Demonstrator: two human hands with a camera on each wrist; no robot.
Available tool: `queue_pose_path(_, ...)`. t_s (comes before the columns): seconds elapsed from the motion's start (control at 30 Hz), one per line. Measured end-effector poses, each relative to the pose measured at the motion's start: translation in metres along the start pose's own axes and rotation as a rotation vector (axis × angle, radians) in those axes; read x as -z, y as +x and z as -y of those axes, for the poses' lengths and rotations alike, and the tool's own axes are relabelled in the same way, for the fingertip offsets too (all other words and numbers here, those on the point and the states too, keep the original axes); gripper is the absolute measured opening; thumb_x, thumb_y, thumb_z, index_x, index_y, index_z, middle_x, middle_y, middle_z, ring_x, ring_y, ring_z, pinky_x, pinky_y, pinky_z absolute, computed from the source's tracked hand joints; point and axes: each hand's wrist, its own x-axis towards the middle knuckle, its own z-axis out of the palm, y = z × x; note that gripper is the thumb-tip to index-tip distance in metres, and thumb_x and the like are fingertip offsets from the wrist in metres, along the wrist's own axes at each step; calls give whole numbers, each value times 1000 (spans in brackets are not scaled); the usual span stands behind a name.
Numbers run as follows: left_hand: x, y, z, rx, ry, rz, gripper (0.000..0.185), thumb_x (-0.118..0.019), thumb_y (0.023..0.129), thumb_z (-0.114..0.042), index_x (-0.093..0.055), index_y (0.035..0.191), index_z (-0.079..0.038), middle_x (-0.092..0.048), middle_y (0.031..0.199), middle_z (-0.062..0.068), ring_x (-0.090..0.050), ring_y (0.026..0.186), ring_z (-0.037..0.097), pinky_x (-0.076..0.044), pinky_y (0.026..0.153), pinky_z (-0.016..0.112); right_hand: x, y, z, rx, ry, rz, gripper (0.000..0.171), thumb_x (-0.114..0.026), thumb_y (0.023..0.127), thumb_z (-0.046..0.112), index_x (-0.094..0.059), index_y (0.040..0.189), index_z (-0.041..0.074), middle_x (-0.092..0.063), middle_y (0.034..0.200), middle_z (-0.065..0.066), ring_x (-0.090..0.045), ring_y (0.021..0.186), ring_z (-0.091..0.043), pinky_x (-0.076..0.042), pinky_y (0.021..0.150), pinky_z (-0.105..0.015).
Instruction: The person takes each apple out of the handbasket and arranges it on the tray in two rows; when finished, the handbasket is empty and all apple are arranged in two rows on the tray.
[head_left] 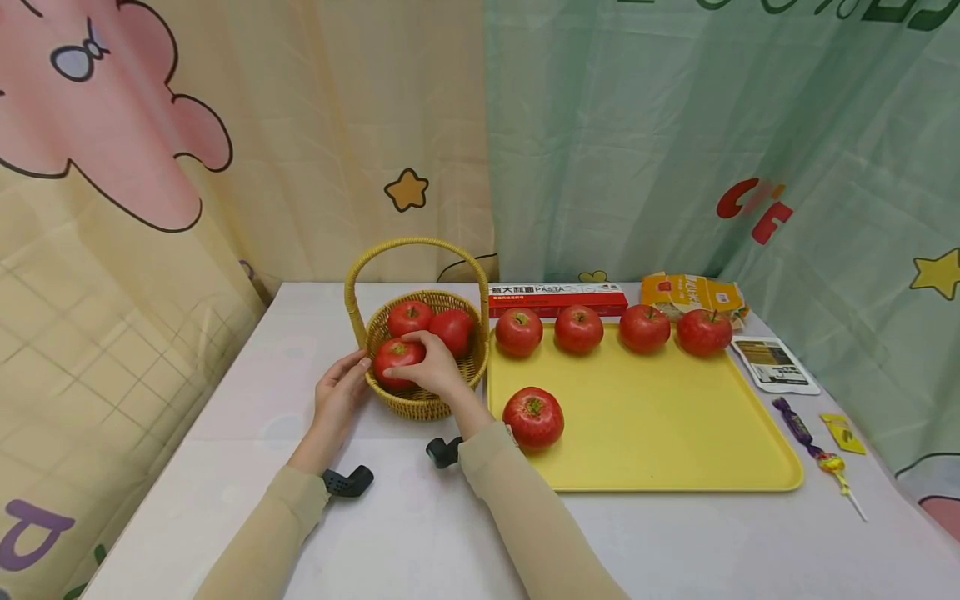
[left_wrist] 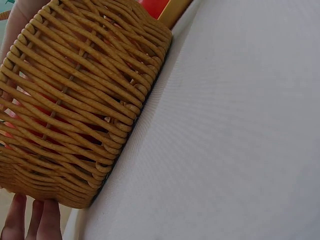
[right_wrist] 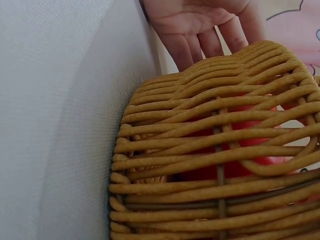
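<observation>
Apple point(head_left: 395, 358), front-left in the wicker basket point(head_left: 420, 404), sits under the right hand point(head_left: 433, 367). Fingers curl over its top and near side, i.e. gripping it. Two more red apples point(head_left: 408, 317) lie behind it in the same basket, touching each other.

Left hand point(head_left: 339, 396) rests against the basket's outer wall, left side. Fingers are straight and relaxed, tips touching the weave; nothing is gripped. The right wrist view confirms this: open palm point(right_wrist: 200, 22) flat beside the wicker, red fruit visible through the gaps. The left wrist view shows the basket wall point(left_wrist: 75, 100) close up, w/ fingertips point(left_wrist: 35, 220) at its lower edge.

Basket stands on the white table point(head_left: 420, 525), just beside the left edge of the yellow tray point(head_left: 675, 433). Handle is upright.

Tray contents: four apples in a row point(head_left: 577, 329) along the far edge, approx. evenly spaced, plus one single apple point(head_left: 532, 417) near the front-left corner.

Behind the tray: red pasta box point(head_left: 558, 297) and orange packet point(head_left: 693, 293). Right of the tray: dark sachet point(head_left: 772, 364), small yellow sachet point(head_left: 842, 433), wrapped lollipop point(head_left: 813, 446).
</observation>
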Motion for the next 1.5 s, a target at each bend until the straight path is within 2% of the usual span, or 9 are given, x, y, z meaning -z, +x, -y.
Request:
queue_pose_path(0.17,0,0,0,-7,-13,-2,25,-66,89,-18,-63,113,-12,-59,110,-4,-60,91,6,-49,83,21,0,1,-1,-22,-8,2,66,-82,72,27,-50,129,16,-50,130,-7,-47,118,-25,-44,96,-42)
queue_pose_path(0.57,0,0,-1,-4,1,14,35,-67,89,-20,-59,120,-7,-58,113,-2,-59,92,7,-49,84,20,2,0,1,-29,-12,3,73,-85,68,24,-48,131,16,-50,131,-7,-46,119,-26,-43,96,-43)
queue_pose_path(0.8,1,0,-2,9,21,18,43,-65,90,-21,-53,127,-3,-56,117,-3,-58,97,7,-48,85,20,1,-1,2,-21,-105,12,79,-86,66,29,-47,134,16,-47,133,-9,-44,121,-26,-42,97,-44)
queue_pose_path(1.0,0,0,-1,8,8,23,41,-65,90,-21,-55,126,-4,-55,118,-2,-58,98,7,-47,87,20,2,-1,2,-2,-165,32,82,-86,66,31,-46,135,18,-44,133,-10,-44,120,-26,-42,98,-44)
queue_pose_path(1.2,1,2,0,9,23,17,40,-64,90,-21,-54,126,-5,-54,119,-1,-58,99,7,-48,85,20,3,-1,3,23,-192,65,81,-86,66,30,-48,137,24,-48,131,-10,-44,119,-27,-41,98,-46)
queue_pose_path(1.33,1,2,0,4,22,11,38,-65,90,-20,-55,124,-5,-55,117,-2,-58,98,7,-48,84,20,3,-1,3,25,-214,85,79,-85,67,30,-48,136,23,-49,130,-10,-46,118,-25,-41,98,-44)
queue_pose_path(1.5,1,1,1,-8,9,4,35,-65,90,-18,-57,122,-5,-57,113,-3,-59,96,7,-49,83,20,-2,-4,3,36,-257,34,74,-84,68,32,-49,132,22,-50,126,-8,-50,112,-23,-44,94,-42)
